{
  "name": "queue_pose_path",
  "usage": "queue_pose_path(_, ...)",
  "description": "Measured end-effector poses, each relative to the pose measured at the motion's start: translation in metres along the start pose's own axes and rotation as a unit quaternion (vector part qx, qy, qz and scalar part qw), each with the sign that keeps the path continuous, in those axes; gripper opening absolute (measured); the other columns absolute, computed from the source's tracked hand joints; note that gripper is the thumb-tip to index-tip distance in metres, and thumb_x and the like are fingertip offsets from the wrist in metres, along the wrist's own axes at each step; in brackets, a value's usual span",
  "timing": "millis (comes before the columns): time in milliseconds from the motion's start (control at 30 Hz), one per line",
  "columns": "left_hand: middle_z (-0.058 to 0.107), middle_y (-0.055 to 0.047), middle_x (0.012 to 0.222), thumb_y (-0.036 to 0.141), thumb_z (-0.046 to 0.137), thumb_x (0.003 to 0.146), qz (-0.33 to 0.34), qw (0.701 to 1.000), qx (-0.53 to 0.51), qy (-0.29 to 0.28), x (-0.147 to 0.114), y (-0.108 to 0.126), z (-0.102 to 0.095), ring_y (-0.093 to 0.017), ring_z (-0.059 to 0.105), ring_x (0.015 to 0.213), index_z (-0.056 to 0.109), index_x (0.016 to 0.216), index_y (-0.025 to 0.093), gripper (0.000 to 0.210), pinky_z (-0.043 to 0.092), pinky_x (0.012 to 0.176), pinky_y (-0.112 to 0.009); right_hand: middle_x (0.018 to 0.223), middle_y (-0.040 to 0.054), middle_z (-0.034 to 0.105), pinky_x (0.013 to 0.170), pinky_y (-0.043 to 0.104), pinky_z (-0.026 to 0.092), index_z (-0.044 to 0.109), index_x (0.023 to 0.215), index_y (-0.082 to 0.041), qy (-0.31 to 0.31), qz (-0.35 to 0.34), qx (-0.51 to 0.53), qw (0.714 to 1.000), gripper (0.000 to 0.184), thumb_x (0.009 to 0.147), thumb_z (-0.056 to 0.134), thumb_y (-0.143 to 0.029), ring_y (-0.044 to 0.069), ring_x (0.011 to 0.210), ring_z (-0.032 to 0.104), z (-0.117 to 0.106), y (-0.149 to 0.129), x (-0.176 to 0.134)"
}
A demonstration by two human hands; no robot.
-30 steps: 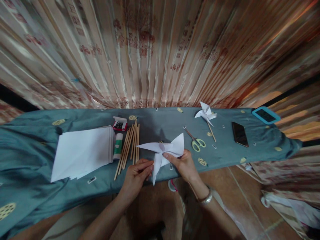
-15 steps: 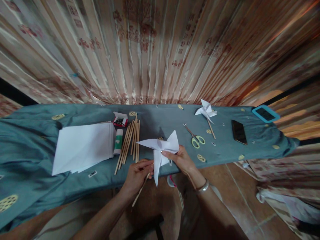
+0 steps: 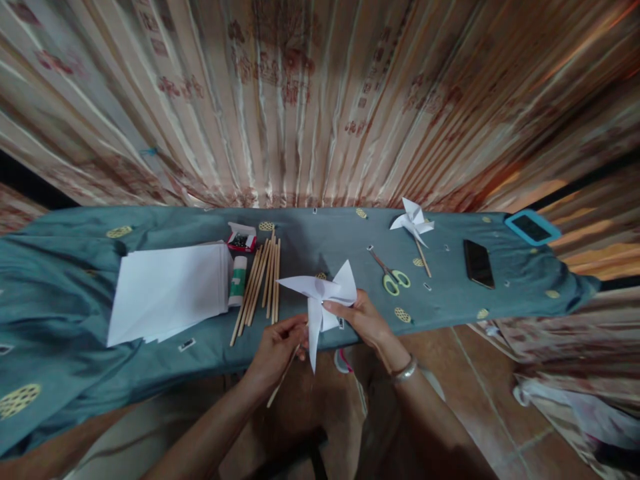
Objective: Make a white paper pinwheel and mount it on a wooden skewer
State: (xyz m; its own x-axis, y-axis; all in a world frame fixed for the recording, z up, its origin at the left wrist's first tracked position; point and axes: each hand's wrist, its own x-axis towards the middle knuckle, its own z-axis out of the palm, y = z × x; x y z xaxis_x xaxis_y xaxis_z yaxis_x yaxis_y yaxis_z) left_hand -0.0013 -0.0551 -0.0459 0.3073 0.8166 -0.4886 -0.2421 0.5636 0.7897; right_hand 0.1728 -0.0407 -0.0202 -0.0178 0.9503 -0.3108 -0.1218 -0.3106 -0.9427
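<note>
A white paper pinwheel (image 3: 315, 320) with pointed blades is held up over the table's front edge. My right hand (image 3: 367, 321) grips it from the right, the thumb pressed near a small pin at its centre. On the left, my left hand (image 3: 280, 343) is closed around a thin wooden stick (image 3: 281, 385), whose lower end sticks out below the fingers. The stick's upper end is hidden behind the paper, so I cannot tell how it meets the pinwheel.
White paper sheets (image 3: 167, 290) lie left, beside a glue stick (image 3: 237, 281), several wooden sticks (image 3: 256, 283) and a small box of pins (image 3: 242, 237). To the right are scissors (image 3: 390, 273), another pinwheel (image 3: 413, 219), a phone (image 3: 479, 264) and a blue-framed device (image 3: 533, 228).
The stick's lower end has swung slightly to the right and up in my left hand. My right hand and the pinwheel stay nearly still.
</note>
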Motion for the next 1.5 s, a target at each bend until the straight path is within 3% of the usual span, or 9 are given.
queue_pose_path(133, 0.045, 0.005, 0.047, 0.049, 0.084, 0.053, -0.007, 0.999, 0.014, -0.032, 0.001, -0.006, 0.000, -0.004, 0.029, 0.044, 0.074, 0.065, 0.013, 0.040, 0.022, 0.042, -0.018, 0.066, -0.0010, 0.069, 0.059, 0.025, 0.047, 0.073, 0.071, -0.017, 0.002, 0.005, 0.003, 1.000, 0.037, 0.053, 0.086, -0.046, 0.012, 0.058, 0.057, 0.000, 0.001, 0.001)
queue_pose_path(233, 0.046, 0.003, 0.046, 0.055, 0.081, 0.054, -0.016, 0.998, 0.025, -0.052, -0.001, -0.006, 0.002, -0.004, 0.027, 0.044, 0.070, 0.058, 0.013, 0.044, 0.019, 0.043, -0.019, 0.064, -0.0016, 0.068, 0.058, 0.025, 0.046, 0.072, 0.069, -0.017, 0.000, 0.001, -0.006, 1.000, 0.035, 0.053, 0.086, -0.045, 0.012, 0.057, 0.056, -0.001, 0.003, 0.002)
queue_pose_path(533, 0.041, 0.005, 0.043, 0.057, 0.077, 0.056, -0.018, 0.996, 0.080, -0.036, -0.001, -0.012, 0.002, -0.006, 0.028, 0.045, 0.073, 0.068, 0.012, 0.046, 0.020, 0.047, -0.020, 0.062, -0.0014, 0.067, 0.056, 0.024, 0.043, 0.071, 0.067, -0.016, 0.010, 0.013, -0.004, 1.000, 0.034, 0.053, 0.085, -0.044, 0.011, 0.055, 0.053, -0.002, 0.010, 0.002)
queue_pose_path(1033, 0.046, 0.002, 0.038, 0.056, 0.068, 0.060, 0.007, 0.988, 0.155, -0.019, 0.002, -0.023, 0.003, -0.008, 0.035, 0.039, 0.067, 0.055, 0.014, 0.042, 0.024, 0.043, -0.022, 0.063, 0.0012, 0.065, 0.052, 0.024, 0.039, 0.071, 0.070, -0.013, 0.008, 0.000, -0.032, 0.999, 0.039, 0.058, 0.083, -0.048, 0.010, 0.055, 0.048, -0.004, 0.021, 0.002)
queue_pose_path(1300, 0.049, 0.001, 0.039, 0.053, 0.069, 0.064, 0.002, 0.995, 0.096, -0.041, -0.004, -0.010, 0.008, -0.008, 0.038, 0.039, 0.069, 0.059, 0.014, 0.039, 0.027, 0.044, -0.022, 0.073, 0.0006, 0.070, 0.061, 0.025, 0.045, 0.074, 0.076, -0.016, -0.018, -0.013, -0.014, 1.000, 0.035, 0.061, 0.083, -0.045, 0.012, 0.062, 0.056, -0.003, 0.015, 0.002)
queue_pose_path(1500, 0.050, 0.001, 0.038, 0.055, 0.073, 0.058, -0.008, 0.997, 0.055, -0.045, -0.006, -0.010, 0.007, -0.008, 0.039, 0.037, 0.066, 0.053, 0.014, 0.042, 0.026, 0.043, -0.022, 0.076, 0.0023, 0.074, 0.064, 0.027, 0.047, 0.075, 0.079, -0.016, -0.013, -0.006, 0.006, 1.000, 0.034, 0.059, 0.084, -0.041, 0.014, 0.064, 0.059, -0.001, 0.012, 0.001)
